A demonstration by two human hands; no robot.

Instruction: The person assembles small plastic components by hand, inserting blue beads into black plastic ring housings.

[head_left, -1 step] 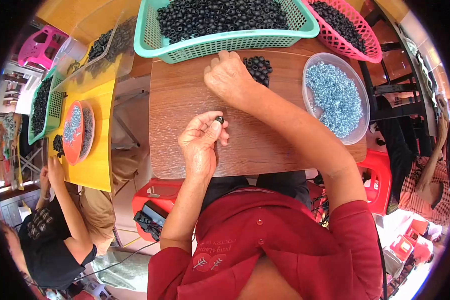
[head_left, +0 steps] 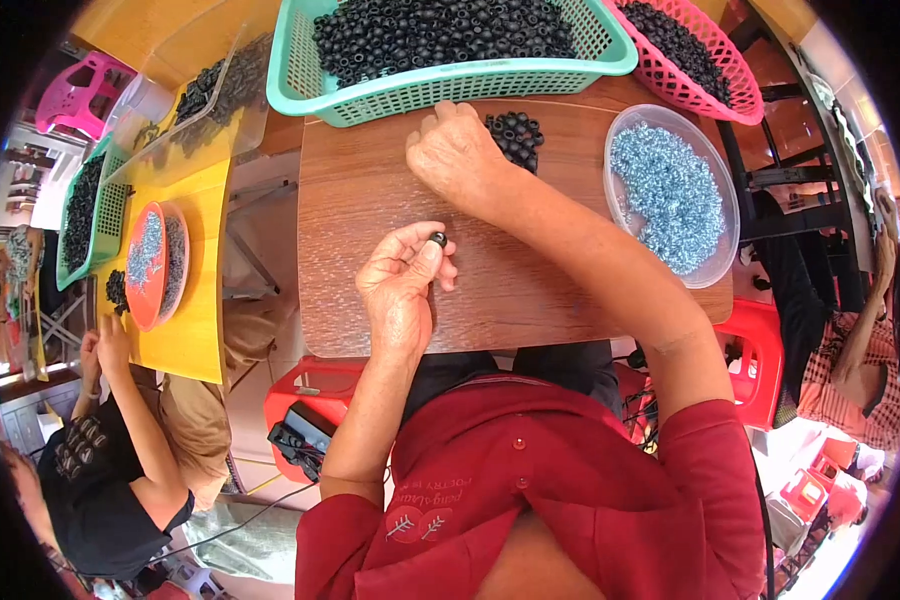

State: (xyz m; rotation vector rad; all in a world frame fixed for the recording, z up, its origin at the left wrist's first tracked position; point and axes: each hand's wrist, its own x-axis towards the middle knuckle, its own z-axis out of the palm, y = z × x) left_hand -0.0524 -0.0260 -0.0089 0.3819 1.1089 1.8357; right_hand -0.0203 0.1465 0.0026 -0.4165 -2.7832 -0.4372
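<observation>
Between the thumb and fingers of my left hand is a small black ring-like piece, held over the wooden tabletop. My right hand reaches across to the far side of the table, just in front of the green basket. Its fingers are curled, with the tips hidden beneath, so whatever they hold cannot be made out. Beside that hand lies a small pile of black pieces. Many more of the same kind fill the green basket.
A clear round tub of shiny bluish metallic pieces stands at right. Behind it is a pink basket with black pieces. At left, a co-worker's hands are by a yellow table. Red stools flank me.
</observation>
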